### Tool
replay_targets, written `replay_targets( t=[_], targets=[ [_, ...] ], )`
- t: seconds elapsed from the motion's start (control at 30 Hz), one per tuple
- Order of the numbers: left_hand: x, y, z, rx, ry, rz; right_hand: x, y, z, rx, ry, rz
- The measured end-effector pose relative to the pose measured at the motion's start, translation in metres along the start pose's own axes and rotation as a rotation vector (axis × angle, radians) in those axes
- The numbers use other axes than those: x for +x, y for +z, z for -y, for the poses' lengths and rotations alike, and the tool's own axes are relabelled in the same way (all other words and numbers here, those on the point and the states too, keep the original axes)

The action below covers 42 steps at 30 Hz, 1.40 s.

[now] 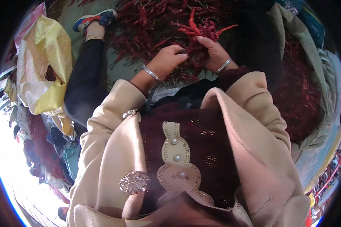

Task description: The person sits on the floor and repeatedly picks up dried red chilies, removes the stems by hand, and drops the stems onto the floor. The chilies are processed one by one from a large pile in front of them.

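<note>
My right hand (216,54) grips a bunch of dried red chilli peppers (193,26), the thumb lying over them and several pods fanning out beyond the fingers. Just left of it is my left hand (168,60), its fingers curled and its thumb pointing towards the bunch. Whether a pod is pinched in those fingers cannot be made out. A heap of dark red chilli peppers (143,28) with stalks spreads over the ground beyond and beneath both hands.
Left of my bent leg (83,82) stands a yellow and white woven sack (52,42). To the right, a large greenish sack (302,27), its top open, contains many dark red chillies (297,93). A shoe (98,20) rests beside the heap.
</note>
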<state>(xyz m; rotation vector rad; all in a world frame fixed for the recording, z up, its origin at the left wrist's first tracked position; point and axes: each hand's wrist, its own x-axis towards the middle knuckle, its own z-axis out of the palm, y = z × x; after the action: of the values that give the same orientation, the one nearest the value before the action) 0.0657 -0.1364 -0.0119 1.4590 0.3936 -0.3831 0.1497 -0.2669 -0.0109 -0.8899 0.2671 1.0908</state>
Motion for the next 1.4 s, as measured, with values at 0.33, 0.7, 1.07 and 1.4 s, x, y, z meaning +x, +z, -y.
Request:
replay_targets(
  t=[0.33, 0.7, 1.07, 1.4],
  targets=[
    [0.006, 0.012, 0.012, -0.168, -0.190, 0.008, 0.001, -0.012, -0.012, -0.221, -0.082, 0.084],
    [-0.021, 0.005, -0.004, -0.301, -0.107, 0.328, -0.023, 0.005, -0.002, -0.143, -0.008, 0.149],
    [-0.033, 0.005, -0.028, -0.527, -0.260, 0.371, -0.041, 0.017, 0.007, -0.035, 0.089, 0.469],
    [-0.038, 0.002, -0.037, -0.352, -0.116, 0.366, -0.050, 0.036, 0.010, -0.120, 0.095, 0.276]
  ],
)
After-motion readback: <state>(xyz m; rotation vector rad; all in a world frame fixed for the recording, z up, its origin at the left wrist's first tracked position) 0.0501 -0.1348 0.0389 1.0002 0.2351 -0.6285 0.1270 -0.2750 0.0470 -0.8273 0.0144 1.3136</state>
